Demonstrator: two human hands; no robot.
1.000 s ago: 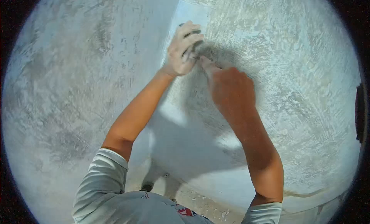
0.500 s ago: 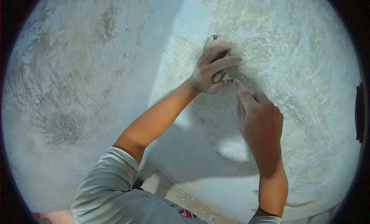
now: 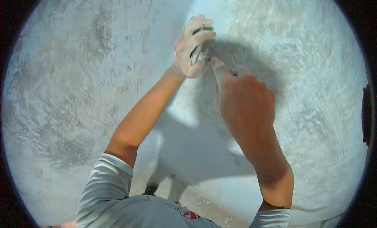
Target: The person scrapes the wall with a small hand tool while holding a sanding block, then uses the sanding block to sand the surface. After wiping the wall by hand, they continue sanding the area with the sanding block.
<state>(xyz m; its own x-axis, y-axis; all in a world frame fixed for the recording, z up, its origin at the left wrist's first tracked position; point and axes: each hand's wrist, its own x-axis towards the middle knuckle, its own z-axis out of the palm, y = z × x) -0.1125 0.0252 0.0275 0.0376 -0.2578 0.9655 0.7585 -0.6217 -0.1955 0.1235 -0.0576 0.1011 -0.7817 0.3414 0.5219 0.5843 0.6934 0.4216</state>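
Observation:
My left hand, whitened with dust or paste, is raised in front of the wall near its corner. Its fingers curl round a flat, dark-edged piece smeared with pale putty, most of which the palm and fingers hide. Just right of it is my right hand, closed, with the index finger stretched toward the left palm. It grips a slim tool like a putty knife; a small dark bit shows between the fingers, and its tip is by the putty.
A rough, patchily plastered wall fills the right, bearing my shadow. Another plastered wall meets it at a corner on the left. Below lies a speckled floor with pale crumbs, and a dark shoe shows there.
Both hands have moved up and left. My left hand has turned, its palm side now facing the right hand, and the held piece is seen more edge-on.

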